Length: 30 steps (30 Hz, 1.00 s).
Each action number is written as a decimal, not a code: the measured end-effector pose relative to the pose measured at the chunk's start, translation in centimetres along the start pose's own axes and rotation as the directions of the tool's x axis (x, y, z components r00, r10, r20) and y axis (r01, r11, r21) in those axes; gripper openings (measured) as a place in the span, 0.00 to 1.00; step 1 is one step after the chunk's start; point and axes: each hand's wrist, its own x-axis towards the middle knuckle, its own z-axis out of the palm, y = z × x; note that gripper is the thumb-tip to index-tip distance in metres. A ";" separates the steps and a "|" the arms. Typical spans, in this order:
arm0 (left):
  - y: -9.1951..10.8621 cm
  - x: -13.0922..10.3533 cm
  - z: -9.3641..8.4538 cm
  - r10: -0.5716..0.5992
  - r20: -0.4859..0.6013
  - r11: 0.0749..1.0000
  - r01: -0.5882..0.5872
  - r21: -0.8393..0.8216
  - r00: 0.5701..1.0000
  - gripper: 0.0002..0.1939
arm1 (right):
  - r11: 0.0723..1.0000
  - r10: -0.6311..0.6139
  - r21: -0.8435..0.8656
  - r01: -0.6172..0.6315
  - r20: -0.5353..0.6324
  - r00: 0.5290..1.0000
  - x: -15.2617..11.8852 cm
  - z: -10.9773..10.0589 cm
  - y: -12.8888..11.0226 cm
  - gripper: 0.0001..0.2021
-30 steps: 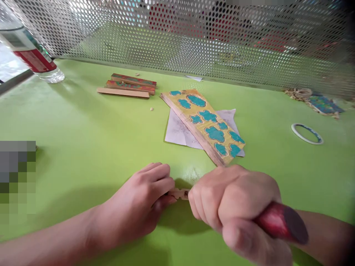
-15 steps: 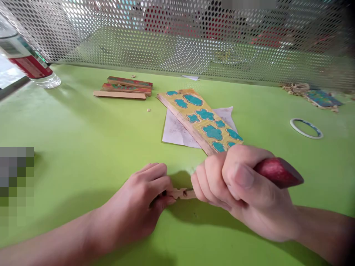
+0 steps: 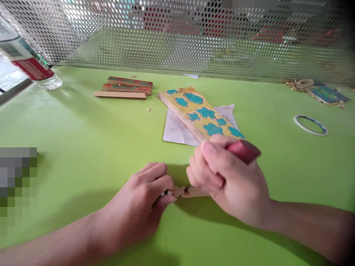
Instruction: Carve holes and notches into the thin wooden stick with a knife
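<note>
My left hand (image 3: 149,199) pinches the left end of a thin, notched wooden stick (image 3: 194,192) lying on the green table. A dark hole or mark shows on the stick just right of my fingertips. Above the stick's right part, my right hand (image 3: 224,177) makes a fist around a dark red handle (image 3: 245,150), whose butt end sticks out past the thumb. The working end of this tool is hidden under the fist. A few tiny crumbs lie on the table below the stick.
Beyond my hands, a yellow board with blue patches (image 3: 206,112) rests on white paper (image 3: 177,129). Several wooden strips (image 3: 122,95) lie back left, near a water bottle (image 3: 36,68). A tape roll (image 3: 310,125) and corded piece (image 3: 330,94) are right. A perforated metal screen (image 3: 166,40) borders the back.
My right hand has shifted left and turned, bringing the red handle with it, and more of the stick's right side shows. My left hand keeps its hold in nearly the same place.
</note>
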 end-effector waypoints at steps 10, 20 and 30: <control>-0.3 0.1 -0.5 0.089 0.072 0.995 -0.085 -0.052 0.993 0.13 | 0.991 0.067 -0.122 -0.046 0.169 0.983 -0.7 0.0 -2.1 0.27; -0.3 0.1 -0.7 0.100 0.087 0.994 -0.096 -0.051 0.991 0.11 | 0.974 0.017 -0.223 0.041 0.252 0.967 -0.1 0.6 -3.0 0.31; -0.4 -0.1 -0.6 0.121 0.066 0.992 -0.118 -0.047 0.990 0.11 | 0.952 -0.149 -0.194 0.235 0.375 0.915 -1.9 -1.5 -0.7 0.19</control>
